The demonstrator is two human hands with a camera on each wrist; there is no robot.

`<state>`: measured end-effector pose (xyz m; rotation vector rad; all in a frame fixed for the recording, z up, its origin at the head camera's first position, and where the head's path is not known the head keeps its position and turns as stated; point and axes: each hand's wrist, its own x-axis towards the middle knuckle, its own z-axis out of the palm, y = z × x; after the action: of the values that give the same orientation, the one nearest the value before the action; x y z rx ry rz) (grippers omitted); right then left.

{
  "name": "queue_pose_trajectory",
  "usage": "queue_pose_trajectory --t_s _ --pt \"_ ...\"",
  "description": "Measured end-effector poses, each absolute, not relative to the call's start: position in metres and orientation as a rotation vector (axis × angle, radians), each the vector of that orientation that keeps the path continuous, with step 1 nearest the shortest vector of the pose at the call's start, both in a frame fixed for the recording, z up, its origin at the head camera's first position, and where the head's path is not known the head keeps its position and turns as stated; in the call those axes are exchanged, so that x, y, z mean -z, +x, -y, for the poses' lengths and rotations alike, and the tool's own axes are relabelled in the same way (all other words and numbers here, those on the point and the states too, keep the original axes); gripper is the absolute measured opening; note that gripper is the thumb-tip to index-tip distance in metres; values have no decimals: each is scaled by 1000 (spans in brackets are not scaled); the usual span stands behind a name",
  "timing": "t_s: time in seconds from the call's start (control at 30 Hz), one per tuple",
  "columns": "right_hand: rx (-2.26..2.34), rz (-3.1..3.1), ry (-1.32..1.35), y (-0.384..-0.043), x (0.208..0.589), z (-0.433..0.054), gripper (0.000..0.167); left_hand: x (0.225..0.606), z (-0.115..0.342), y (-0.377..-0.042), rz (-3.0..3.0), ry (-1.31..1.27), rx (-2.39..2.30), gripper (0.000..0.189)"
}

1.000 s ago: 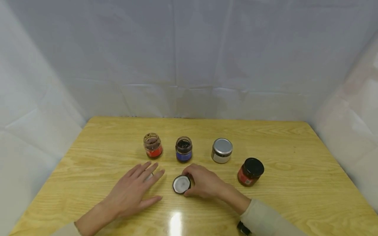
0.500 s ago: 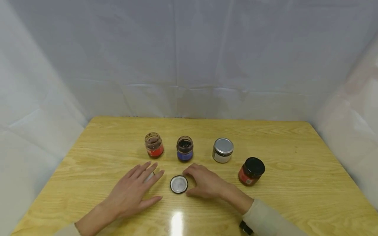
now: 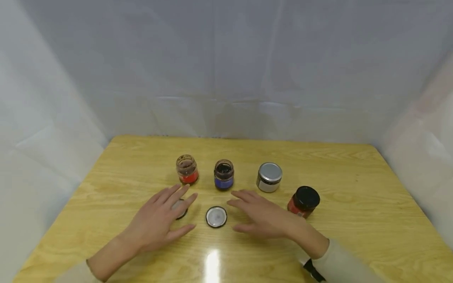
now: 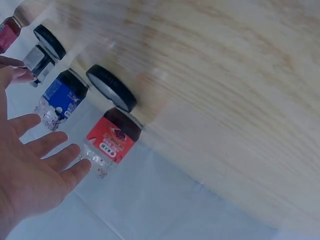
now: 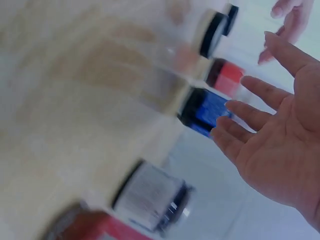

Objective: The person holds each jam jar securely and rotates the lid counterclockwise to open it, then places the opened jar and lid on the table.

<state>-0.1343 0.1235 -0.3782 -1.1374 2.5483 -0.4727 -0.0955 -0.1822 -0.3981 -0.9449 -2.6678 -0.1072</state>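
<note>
I see both hands [image 3: 156, 221] [image 3: 262, 215] spread, the blue-labelled jar [image 3: 224, 182] and its left neighbour [image 3: 189, 177] uncapped, two jars [image 3: 269, 181] [image 3: 305, 199] right of it still lidded.

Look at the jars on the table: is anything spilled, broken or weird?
Nothing looks spilled or broken. Slightly odd: the lidless red-labelled jar and blue-labelled jar stand open, with one upturned lid in front and another lid partly hidden by the left hand.

There, we saw only slivers of one lid [image 3: 177, 204] beneath the left hand [image 3: 155, 222]! From the right wrist, blur smeared our white-labelled jar [image 5: 147, 195], the bottom edge sliced the black-lidded jar [image 5: 107, 229], and we couldn't read either label!
</note>
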Motion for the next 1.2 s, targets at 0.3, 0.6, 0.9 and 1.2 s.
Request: queue_pose_trajectory --t_s 0.3,0.6,0.9,1.2 --pt "359 -2678 -1172 -130 346 -148 64 385 175 -94 2600 -928 151 66" --pt "299 -2903 -1158 -138 337 -179 64 371 161 -103 2529 -981 157 66" --pt "286 -3024 -1041 -153 338 -213 68 359 144 -117 2536 -1007 118 65" --pt "256 -3066 -864 -152 344 -236 71 355 125 -123 2571 -1018 86 66"
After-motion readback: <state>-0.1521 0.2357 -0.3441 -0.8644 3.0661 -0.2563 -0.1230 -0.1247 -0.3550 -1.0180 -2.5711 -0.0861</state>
